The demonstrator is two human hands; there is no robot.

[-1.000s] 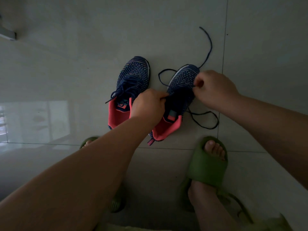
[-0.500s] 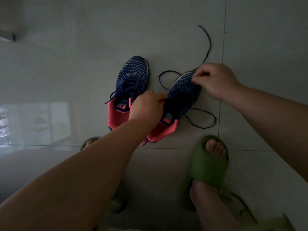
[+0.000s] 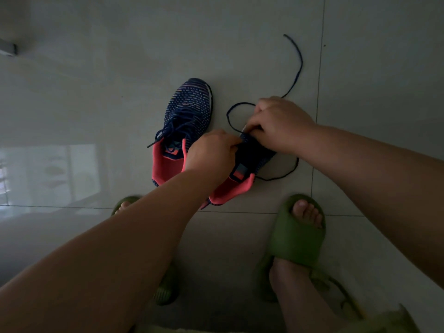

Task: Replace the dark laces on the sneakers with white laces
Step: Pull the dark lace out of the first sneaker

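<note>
Fingers [image 3: 254,131] of the right hand [image 3: 280,124] curled down over the toe end of the right-hand sneaker [image 3: 249,162], apparently pinching the dark lace [image 3: 296,66] at the eyelets, though the contact itself hidden under the knuckles. Left hand [image 3: 211,157] closed on the same sneaker's tongue and collar, fingers curled round the edge. Lace pulled mostly free: one strand looping out left of the right hand, another trailing away toward the top of the view, a third curving along the floor right of the heel. Second sneaker [image 3: 185,126] just beside it to the left, navy knit with a coral lining, still laced and tied in dark cord. Both resting on a pale, glossy tiled floor [image 3: 96,92], thin grout lines crossing beneath and to the right of the shoes. Dim room, with a soft window reflection [image 3: 50,174] on the tiles at left. Green slide sandal [image 3: 295,239] on the near foot at lower right, another [image 3: 126,203] partly hidden under the left forearm.
</note>
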